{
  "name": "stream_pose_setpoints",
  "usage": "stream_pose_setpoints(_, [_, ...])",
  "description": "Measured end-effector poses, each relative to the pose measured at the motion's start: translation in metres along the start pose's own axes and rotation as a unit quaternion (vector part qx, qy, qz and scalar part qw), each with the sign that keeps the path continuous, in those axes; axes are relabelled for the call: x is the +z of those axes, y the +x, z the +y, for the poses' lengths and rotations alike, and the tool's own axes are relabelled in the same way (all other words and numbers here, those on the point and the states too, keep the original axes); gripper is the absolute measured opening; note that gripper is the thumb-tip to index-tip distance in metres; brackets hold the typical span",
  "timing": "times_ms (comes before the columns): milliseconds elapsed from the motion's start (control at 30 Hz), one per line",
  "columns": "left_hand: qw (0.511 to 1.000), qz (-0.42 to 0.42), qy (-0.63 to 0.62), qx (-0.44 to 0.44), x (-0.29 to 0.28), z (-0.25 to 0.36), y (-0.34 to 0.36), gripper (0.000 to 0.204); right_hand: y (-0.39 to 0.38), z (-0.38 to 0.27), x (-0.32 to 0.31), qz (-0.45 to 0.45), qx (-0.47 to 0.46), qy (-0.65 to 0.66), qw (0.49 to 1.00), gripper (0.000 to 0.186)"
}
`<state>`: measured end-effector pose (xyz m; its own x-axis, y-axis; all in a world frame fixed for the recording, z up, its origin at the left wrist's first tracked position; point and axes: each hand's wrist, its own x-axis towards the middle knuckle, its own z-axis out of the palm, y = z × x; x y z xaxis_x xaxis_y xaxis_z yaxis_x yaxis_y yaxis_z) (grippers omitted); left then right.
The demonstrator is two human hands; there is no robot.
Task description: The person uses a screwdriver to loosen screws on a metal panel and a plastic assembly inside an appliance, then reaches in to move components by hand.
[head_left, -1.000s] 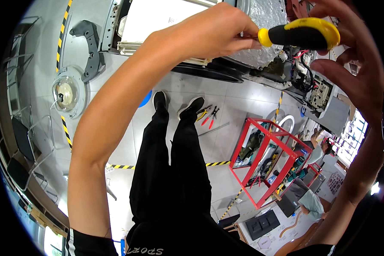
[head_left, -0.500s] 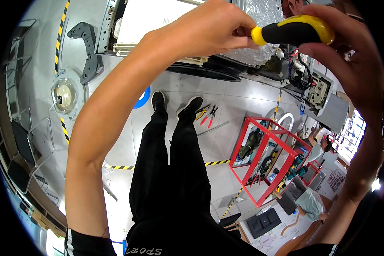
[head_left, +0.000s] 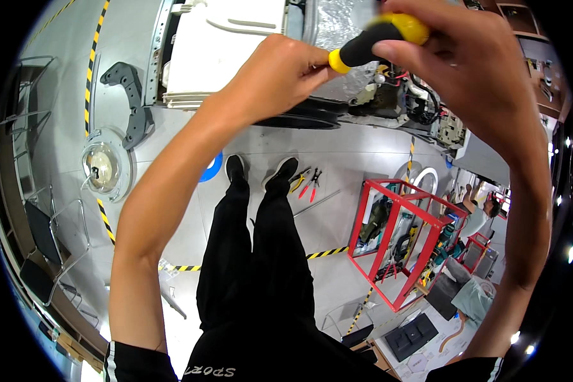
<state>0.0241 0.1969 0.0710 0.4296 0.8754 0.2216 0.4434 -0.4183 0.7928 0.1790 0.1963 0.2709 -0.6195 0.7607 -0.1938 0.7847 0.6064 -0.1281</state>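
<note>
A screwdriver (head_left: 366,46) with a fat black-and-yellow handle is held up between my hands at the top of the view. My right hand (head_left: 471,60) is closed around the back end of its handle. The fingers of my left hand (head_left: 280,73) pinch together just in front of its yellow collar; the shaft is hidden behind them. Beneath both hands lies an opened appliance (head_left: 226,54) with a white panel, a crinkled silver foil sheet (head_left: 356,83) and exposed wiring (head_left: 420,95) at its right end.
Pliers (head_left: 312,184) lie on the floor by my shoes, near a thin rod. A red-framed tool cart (head_left: 395,254) stands at right, with another person (head_left: 471,299) beyond it. A dark curved block (head_left: 130,102) and a round glass door (head_left: 102,165) lie at left, near chairs (head_left: 44,280).
Both hands and the screwdriver have moved left, and the handle has tilted, its back end higher. The view has shifted slightly, showing more of the appliance.
</note>
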Motion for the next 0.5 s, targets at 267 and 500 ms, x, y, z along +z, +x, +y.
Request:
stream_pose_setpoints(267, [0.986,0.117,-0.102,0.053,0.08,0.062,-0.001,0.013,-0.069,0.034,0.012,-0.013,0.007,0.068,0.998,0.05])
stream_pose_setpoints(500, [0.978,0.149,-0.143,-0.021,0.166,0.087,-0.004,0.02,-0.134,0.053,0.052,0.01,0.084,0.028,0.996,0.044])
